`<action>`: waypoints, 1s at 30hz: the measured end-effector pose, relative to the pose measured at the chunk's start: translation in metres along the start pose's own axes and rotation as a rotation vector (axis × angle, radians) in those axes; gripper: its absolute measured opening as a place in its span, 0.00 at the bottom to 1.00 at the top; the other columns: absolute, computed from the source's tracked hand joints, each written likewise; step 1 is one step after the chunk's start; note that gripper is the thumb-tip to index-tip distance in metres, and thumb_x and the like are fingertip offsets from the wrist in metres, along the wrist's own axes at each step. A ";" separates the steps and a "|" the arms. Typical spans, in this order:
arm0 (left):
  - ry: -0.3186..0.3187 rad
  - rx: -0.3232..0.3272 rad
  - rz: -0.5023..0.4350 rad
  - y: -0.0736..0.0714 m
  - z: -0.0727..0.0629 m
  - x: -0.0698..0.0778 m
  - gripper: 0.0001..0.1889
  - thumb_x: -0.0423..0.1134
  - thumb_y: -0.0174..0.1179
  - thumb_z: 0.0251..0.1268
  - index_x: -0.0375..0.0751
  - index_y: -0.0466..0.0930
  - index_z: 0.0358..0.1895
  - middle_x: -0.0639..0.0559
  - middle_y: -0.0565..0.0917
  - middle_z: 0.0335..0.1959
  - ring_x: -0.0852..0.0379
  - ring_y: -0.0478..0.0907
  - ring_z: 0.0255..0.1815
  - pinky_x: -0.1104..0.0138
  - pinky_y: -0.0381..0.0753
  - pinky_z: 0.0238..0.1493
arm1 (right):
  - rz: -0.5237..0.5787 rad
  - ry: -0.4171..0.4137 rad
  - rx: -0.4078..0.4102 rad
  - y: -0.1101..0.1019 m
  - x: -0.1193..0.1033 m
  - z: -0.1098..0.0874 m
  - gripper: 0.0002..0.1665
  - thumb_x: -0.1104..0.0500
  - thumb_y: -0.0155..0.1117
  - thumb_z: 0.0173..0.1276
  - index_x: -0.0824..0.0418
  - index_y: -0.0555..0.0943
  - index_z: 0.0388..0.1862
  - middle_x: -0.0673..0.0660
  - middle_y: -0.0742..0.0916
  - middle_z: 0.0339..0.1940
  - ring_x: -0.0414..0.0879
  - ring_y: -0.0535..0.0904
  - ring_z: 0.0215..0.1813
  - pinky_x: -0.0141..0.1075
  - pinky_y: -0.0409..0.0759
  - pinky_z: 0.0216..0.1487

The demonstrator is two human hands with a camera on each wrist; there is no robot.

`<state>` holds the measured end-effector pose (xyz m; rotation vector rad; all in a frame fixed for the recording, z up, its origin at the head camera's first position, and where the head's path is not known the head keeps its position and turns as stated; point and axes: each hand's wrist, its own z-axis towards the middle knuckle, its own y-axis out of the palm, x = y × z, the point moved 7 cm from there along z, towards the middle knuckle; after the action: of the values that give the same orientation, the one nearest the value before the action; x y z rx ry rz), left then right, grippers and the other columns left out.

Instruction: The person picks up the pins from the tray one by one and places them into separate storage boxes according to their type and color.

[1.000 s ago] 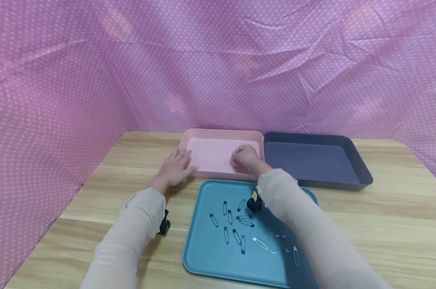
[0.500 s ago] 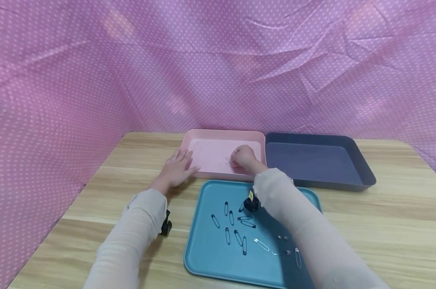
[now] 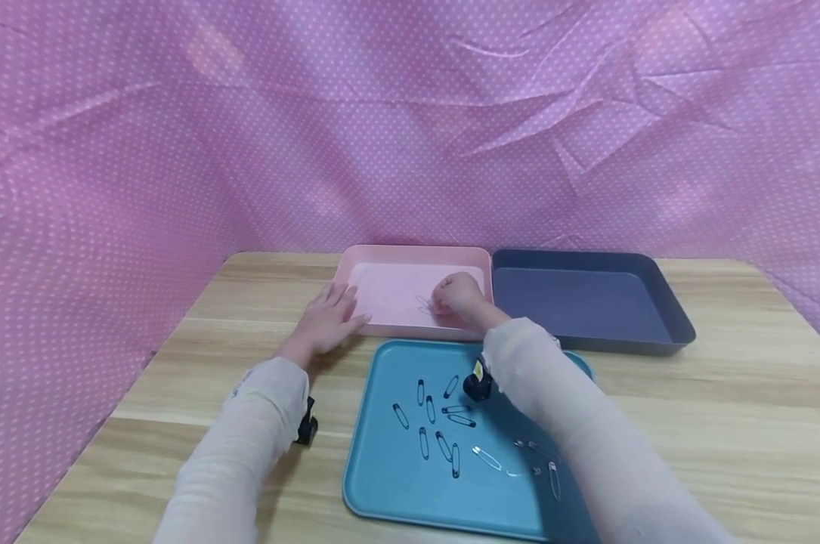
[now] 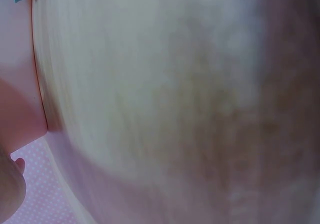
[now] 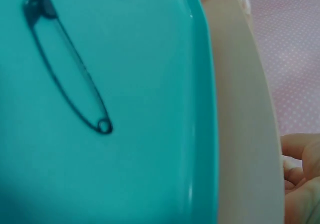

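My left hand (image 3: 326,319) lies with spread, straight fingers at the left front corner of the pink tray (image 3: 410,330). Only a bit of that hand shows at the lower left edge in the left wrist view. Over the pink tray's front right part, my right hand (image 3: 459,293) has curled fingers pinching at thin silver safety pins (image 3: 424,304), whose ends stick out to the left of the fingertips. The fingertips themselves are mostly hidden. Nearer, the teal tray (image 3: 396,499) bears several black safety pins (image 3: 424,443) on its left and silver safety pins (image 3: 487,458) on its right.
A dark blue tray (image 3: 586,302) stands right of the pink one, side by side with it. The wooden table (image 3: 736,393) carries all the trays. Behind hangs a pink dotted cloth (image 3: 410,151). My right forearm (image 3: 573,423) passes over the teal tray.
The silver safety pins by my right fingertips have shifted slightly and show more. Both hands keep nearly the same places; the head view sways a little.
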<state>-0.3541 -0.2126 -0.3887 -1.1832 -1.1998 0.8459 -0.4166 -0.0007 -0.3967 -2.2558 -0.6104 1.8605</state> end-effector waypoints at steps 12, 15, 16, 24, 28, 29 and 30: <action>0.004 -0.010 0.003 -0.001 -0.002 0.000 0.37 0.61 0.35 0.61 0.41 0.42 0.67 0.42 0.40 0.67 0.45 0.31 0.66 0.51 0.35 0.62 | -0.046 -0.047 -0.068 -0.017 -0.006 -0.026 0.06 0.66 0.56 0.56 0.67 0.78 0.33 0.58 0.81 0.30 0.48 0.76 0.34 0.36 0.75 0.37; 0.004 -0.002 0.006 -0.003 -0.002 0.000 0.38 0.63 0.34 0.60 0.41 0.42 0.67 0.42 0.40 0.67 0.45 0.33 0.66 0.51 0.37 0.62 | -0.059 -0.033 -0.080 -0.021 -0.006 -0.034 0.07 0.64 0.56 0.58 0.65 0.78 0.34 0.58 0.81 0.33 0.48 0.77 0.36 0.37 0.75 0.39; 0.003 0.001 0.009 -0.003 -0.002 -0.001 0.38 0.63 0.34 0.60 0.41 0.42 0.67 0.42 0.40 0.67 0.44 0.33 0.66 0.51 0.38 0.62 | -0.062 -0.032 -0.087 -0.022 -0.006 -0.037 0.08 0.63 0.56 0.58 0.65 0.78 0.35 0.58 0.81 0.34 0.48 0.77 0.36 0.37 0.75 0.39; 0.016 0.005 -0.011 -0.001 0.002 -0.002 0.41 0.64 0.35 0.59 0.41 0.39 0.67 0.43 0.39 0.68 0.46 0.33 0.66 0.51 0.38 0.62 | -0.086 -0.027 -0.115 -0.035 -0.003 -0.054 0.11 0.60 0.54 0.61 0.65 0.76 0.38 0.59 0.80 0.37 0.48 0.78 0.37 0.37 0.77 0.38; 0.023 0.016 -0.001 -0.001 0.003 -0.003 0.41 0.65 0.35 0.58 0.40 0.40 0.67 0.42 0.40 0.67 0.46 0.34 0.66 0.51 0.38 0.62 | -0.102 -0.017 -0.128 -0.040 -0.002 -0.063 0.11 0.60 0.54 0.61 0.65 0.76 0.39 0.60 0.81 0.37 0.48 0.78 0.36 0.39 0.77 0.39; 0.023 0.014 0.002 -0.002 0.002 -0.003 0.41 0.65 0.35 0.58 0.40 0.40 0.67 0.42 0.40 0.67 0.46 0.34 0.66 0.51 0.38 0.62 | -0.107 -0.018 -0.132 -0.040 -0.003 -0.065 0.11 0.60 0.53 0.62 0.66 0.76 0.39 0.60 0.81 0.37 0.49 0.78 0.37 0.40 0.76 0.40; 0.023 0.012 0.004 -0.002 0.001 -0.003 0.41 0.65 0.34 0.58 0.40 0.40 0.67 0.42 0.40 0.67 0.46 0.33 0.66 0.51 0.38 0.62 | -0.107 -0.018 -0.138 -0.040 -0.003 -0.067 0.11 0.60 0.53 0.62 0.66 0.76 0.39 0.60 0.81 0.37 0.49 0.78 0.37 0.41 0.76 0.40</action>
<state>-0.3561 -0.2158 -0.3874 -1.1833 -1.1725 0.8391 -0.3605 0.0440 -0.3646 -2.2414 -0.8692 1.8421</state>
